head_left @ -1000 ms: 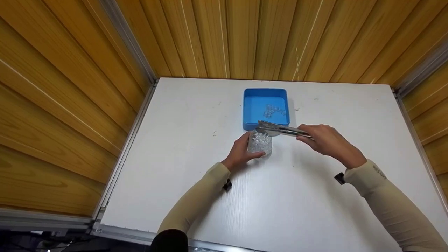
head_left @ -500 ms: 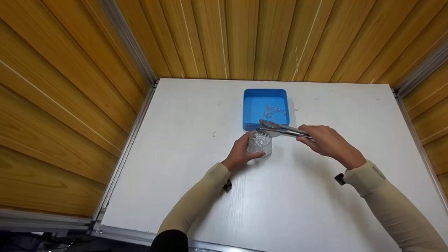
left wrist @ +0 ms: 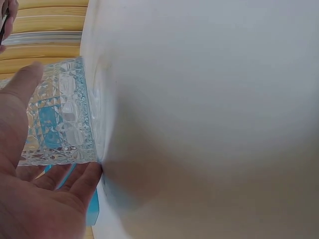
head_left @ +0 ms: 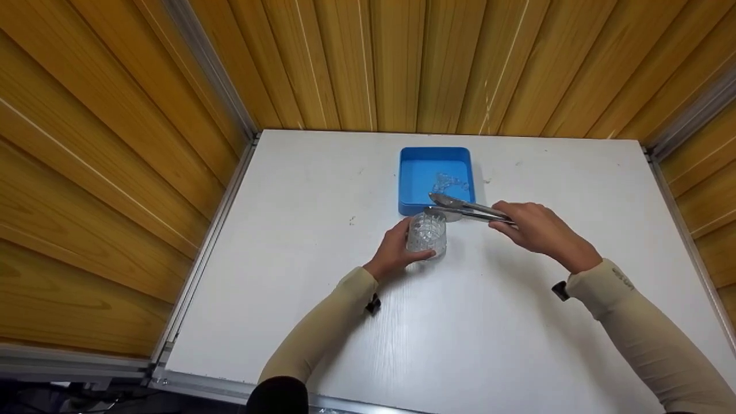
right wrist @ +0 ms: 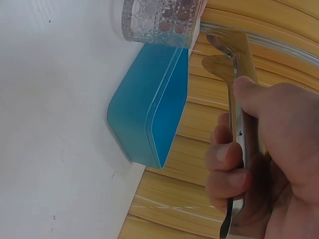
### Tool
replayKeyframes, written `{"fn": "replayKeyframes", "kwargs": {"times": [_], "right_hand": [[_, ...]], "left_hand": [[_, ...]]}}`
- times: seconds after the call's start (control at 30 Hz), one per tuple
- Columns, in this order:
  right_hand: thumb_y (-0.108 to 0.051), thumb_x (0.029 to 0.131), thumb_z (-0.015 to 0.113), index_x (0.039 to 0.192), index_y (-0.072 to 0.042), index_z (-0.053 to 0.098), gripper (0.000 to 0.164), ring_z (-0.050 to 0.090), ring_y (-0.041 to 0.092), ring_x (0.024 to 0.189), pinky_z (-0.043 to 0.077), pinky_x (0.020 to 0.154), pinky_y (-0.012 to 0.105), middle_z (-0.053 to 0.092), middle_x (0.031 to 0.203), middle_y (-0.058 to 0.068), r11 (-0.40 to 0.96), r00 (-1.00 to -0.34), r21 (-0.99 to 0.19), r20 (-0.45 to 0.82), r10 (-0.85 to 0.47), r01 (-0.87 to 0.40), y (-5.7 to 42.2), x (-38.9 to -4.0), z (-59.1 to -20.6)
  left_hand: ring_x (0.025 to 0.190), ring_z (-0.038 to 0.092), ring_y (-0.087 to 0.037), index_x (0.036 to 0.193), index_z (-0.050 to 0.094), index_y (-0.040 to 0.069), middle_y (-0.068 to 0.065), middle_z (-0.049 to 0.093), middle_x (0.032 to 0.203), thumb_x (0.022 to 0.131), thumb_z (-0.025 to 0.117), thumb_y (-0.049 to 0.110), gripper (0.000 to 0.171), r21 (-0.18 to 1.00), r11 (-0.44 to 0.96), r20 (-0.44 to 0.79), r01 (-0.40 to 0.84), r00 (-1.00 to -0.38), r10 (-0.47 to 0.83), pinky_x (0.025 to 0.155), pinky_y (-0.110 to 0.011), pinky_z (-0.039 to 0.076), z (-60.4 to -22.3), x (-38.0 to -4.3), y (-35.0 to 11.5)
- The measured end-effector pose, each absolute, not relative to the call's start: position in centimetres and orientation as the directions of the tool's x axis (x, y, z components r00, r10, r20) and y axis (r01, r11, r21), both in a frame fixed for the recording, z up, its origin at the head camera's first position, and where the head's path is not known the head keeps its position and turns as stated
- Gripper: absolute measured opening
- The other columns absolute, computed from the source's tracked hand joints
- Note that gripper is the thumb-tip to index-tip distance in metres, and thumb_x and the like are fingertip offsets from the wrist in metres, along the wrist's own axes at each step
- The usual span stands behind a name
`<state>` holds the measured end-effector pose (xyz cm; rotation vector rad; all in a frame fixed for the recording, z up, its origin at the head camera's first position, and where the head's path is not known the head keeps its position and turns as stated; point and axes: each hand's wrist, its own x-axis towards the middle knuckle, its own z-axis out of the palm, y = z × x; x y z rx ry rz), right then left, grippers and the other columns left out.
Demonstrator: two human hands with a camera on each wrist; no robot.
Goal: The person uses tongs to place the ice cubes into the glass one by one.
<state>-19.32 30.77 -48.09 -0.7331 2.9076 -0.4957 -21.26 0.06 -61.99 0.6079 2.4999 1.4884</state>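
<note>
A clear, cut-patterned drinking glass (head_left: 427, 237) stands on the white table, just in front of a blue tray (head_left: 413, 175). My left hand (head_left: 394, 248) grips the glass from the left, its thumb across the near side and its fingers round the far side. In my right hand (head_left: 539, 231) are metal tongs (head_left: 477, 214), gripped with thumb and fingers. The tips of the tongs are spread apart above the glass's far rim and the tray's near edge; I see nothing between them. Small clear pieces (head_left: 448, 183) lie in the tray's right half.
The white table (head_left: 299, 241) is enclosed by wood-patterned panels (head_left: 397, 63) at the back and sides. Metal framing (head_left: 198, 276) runs along its left edge. Dark marks (head_left: 352, 220) dot the tabletop.
The tongs' tips have spread wider and risen slightly away from the glass's rim. My right hand has shifted a little up and right; my left hand and the glass stay put.
</note>
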Motion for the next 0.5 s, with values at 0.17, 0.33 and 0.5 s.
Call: {"fn": "replayKeyframes", "kwargs": {"times": [0.17,0.33,0.5], "right_hand": [[-0.024,0.100,0.069,0.120,-0.004,0.065,0.029,0.059,0.023,0.077,0.053,0.072,0.042,0.071,0.095,0.008,0.844,-0.883,-0.313,-0.033,-0.467,-0.435,31.2,-20.6,-47.4],[-0.023,0.100,0.070,0.120,-0.004,0.065,0.028,0.059,0.022,0.077,0.052,0.069,0.042,0.072,0.097,0.009,0.858,-0.893,-0.298,-0.043,-0.449,-0.417,31.5,-22.2,-47.0],[-0.023,0.100,0.070,0.121,-0.004,0.065,0.029,0.062,0.025,0.080,0.056,0.073,0.047,0.073,0.101,0.012,0.872,-0.903,-0.288,-0.049,-0.427,-0.396,31.4,-23.9,-46.9]], "left_hand": [[0.133,0.053,-0.016,0.155,0.040,0.013,-0.003,0.054,0.149,0.080,0.088,0.046,0.095,0.876,0.428,0.027,0.225,-0.907,0.421,0.111,-0.033,0.044,-61.7,-21.2,0.1],[0.134,0.053,-0.014,0.155,0.040,0.014,-0.001,0.054,0.149,0.081,0.087,0.047,0.094,0.864,0.440,0.035,0.245,-0.901,0.433,0.113,-0.031,0.042,-61.8,-21.5,0.0],[0.131,0.054,-0.012,0.154,0.042,0.014,0.000,0.056,0.146,0.080,0.088,0.046,0.092,0.857,0.444,0.047,0.261,-0.898,0.438,0.111,-0.029,0.043,-61.9,-21.6,0.0]]}}
